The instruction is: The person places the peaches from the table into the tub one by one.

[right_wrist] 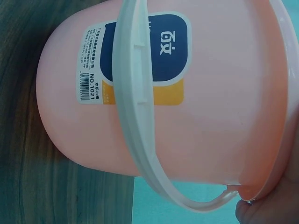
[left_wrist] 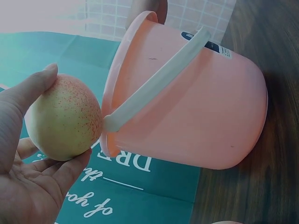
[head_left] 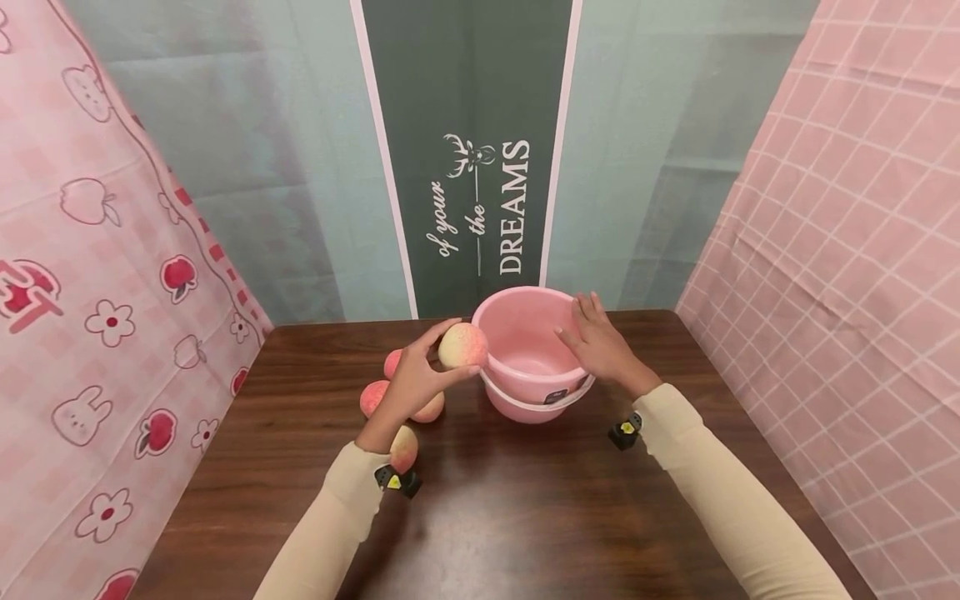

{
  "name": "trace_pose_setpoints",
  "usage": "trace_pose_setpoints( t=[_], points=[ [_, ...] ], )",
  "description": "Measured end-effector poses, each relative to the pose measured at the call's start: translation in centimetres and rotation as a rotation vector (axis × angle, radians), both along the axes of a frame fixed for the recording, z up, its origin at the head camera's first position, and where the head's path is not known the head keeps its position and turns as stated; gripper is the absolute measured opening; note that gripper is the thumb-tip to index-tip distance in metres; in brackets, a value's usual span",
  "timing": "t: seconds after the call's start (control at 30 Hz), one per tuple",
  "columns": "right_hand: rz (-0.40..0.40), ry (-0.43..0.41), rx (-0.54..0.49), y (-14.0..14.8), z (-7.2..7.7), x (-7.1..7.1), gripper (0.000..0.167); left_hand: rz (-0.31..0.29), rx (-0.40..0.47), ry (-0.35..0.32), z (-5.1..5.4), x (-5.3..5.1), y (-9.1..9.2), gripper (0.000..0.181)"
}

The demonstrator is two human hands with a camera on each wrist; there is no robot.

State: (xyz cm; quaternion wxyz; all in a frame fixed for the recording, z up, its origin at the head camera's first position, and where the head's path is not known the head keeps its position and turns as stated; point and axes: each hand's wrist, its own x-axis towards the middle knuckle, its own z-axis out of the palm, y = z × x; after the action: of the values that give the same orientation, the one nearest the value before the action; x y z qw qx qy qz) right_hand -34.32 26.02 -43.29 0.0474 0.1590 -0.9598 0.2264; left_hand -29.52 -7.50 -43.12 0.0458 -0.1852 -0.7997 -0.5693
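Observation:
In the head view my left hand holds a yellow and pink peach between thumb and fingers, at the left rim of a pink bucket. The left wrist view shows this peach outside the bucket's mouth, beside the white handle. My right hand grips the bucket's right rim. A fingertip lies on the outside near the handle's pivot in the right wrist view. The bucket stands upright with its handle hanging down in front. Inside it I see only bare pink wall and bottom.
Several more peaches lie on the dark wooden table around my left forearm, which partly hides them. A printed curtain hangs behind the table's back edge. Pink patterned cloths hang at both sides.

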Motion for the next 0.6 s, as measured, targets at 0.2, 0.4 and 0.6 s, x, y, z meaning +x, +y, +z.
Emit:
trace_pose_setpoints(
  t=[0.2, 0.4, 0.6],
  points=[
    [-0.005, 0.003, 0.004, 0.05, 0.31, -0.1, 0.078, -0.02, 0.014, 0.003, 0.23, -0.26, 0.21, 0.078],
    [-0.002, -0.006, 0.011, 0.04, 0.26, -0.05, 0.077, -0.034, 0.014, 0.021, 0.3, -0.65, 0.49, 0.08],
    [-0.006, -0.004, 0.008, -0.13, 0.07, 0.03, 0.077, -0.041, 0.015, 0.037, 0.17, -0.84, 0.64, 0.08]
  ],
)
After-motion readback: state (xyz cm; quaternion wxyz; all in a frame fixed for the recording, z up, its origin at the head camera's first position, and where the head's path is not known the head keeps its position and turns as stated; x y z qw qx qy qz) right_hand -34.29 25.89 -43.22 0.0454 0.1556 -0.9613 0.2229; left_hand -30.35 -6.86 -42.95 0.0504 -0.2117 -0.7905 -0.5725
